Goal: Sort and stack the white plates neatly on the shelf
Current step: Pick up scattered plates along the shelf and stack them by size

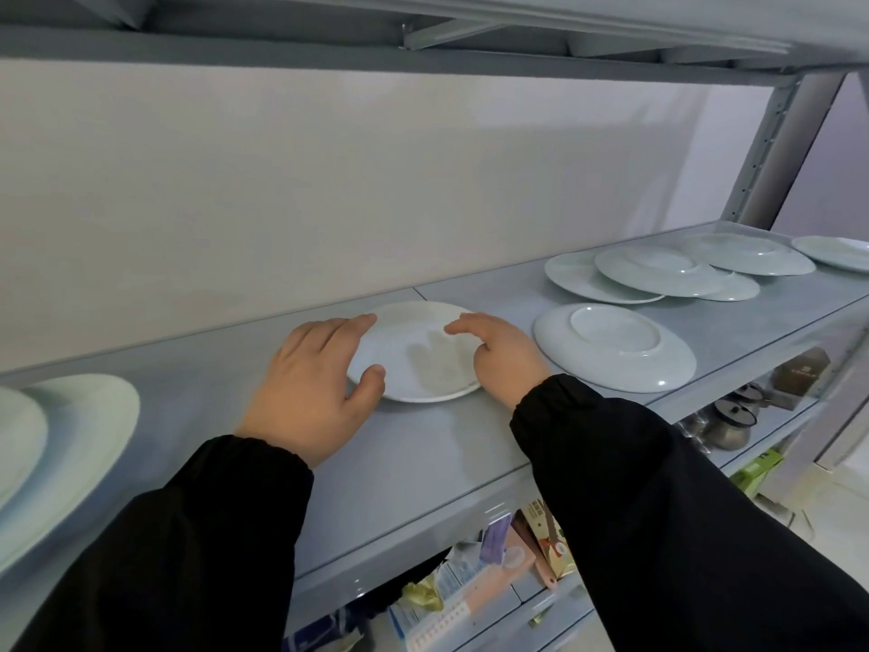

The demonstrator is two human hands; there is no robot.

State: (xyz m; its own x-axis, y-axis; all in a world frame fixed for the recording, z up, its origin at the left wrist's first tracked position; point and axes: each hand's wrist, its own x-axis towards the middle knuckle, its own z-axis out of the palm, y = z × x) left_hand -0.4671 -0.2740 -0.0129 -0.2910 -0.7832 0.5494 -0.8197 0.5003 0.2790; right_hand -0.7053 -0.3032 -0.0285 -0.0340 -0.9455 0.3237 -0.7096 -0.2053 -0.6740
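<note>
A small white plate [414, 360] lies flat in the middle of the grey shelf [423, 454]. My left hand [310, 383] holds its left rim, thumb on the near edge and fingers along the far-left edge. My right hand [501, 357] is over the plate's right rim with fingers loosely curled, casting a shadow on the plate and hiding that edge. To the right, a larger plate [613, 348] lies upside down. Behind it, several white plates [658, 272] overlap in a loose spread. A big plate stack [66, 444] sits at the far left.
A white wall closes the back of the shelf and an upper shelf [423, 40] hangs overhead. A metal upright [771, 148] stands at the right. Lower shelves hold cartons [548, 534], packets and small metal pots [731, 423].
</note>
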